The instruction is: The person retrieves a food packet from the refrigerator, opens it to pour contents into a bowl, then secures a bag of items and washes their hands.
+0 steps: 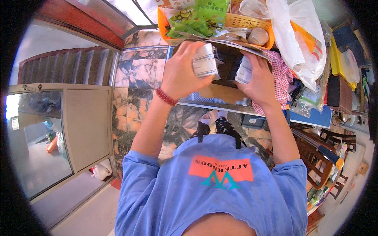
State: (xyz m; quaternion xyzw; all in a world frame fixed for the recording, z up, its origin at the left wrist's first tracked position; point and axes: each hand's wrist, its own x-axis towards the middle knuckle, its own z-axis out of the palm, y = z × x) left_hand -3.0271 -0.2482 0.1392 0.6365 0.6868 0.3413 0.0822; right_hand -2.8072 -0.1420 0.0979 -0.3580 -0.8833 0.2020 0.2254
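Observation:
My left hand [184, 69], with a red beaded bracelet at its wrist, grips a stack of small white boxes [205, 67] that bear printing. To the right, my right hand [260, 81] is closed around more small white boxes [244, 70]. Both hands are at an open cardboard box [221, 92] on the table; its inside is dark and mostly hidden. A raised cardboard flap [251, 49] touches the back of my right hand. Blue checked cloth [200, 97] shows by the cardboard box's near side.
Behind stands an orange plastic basket [245, 22] with green snack packets [206, 17] and a plastic jar [258, 36]. A white plastic bag [295, 38] and red checked cloth [280, 78] lie at the right. A wooden chair [319, 165] stands at the lower right, a door [87, 126] at the left.

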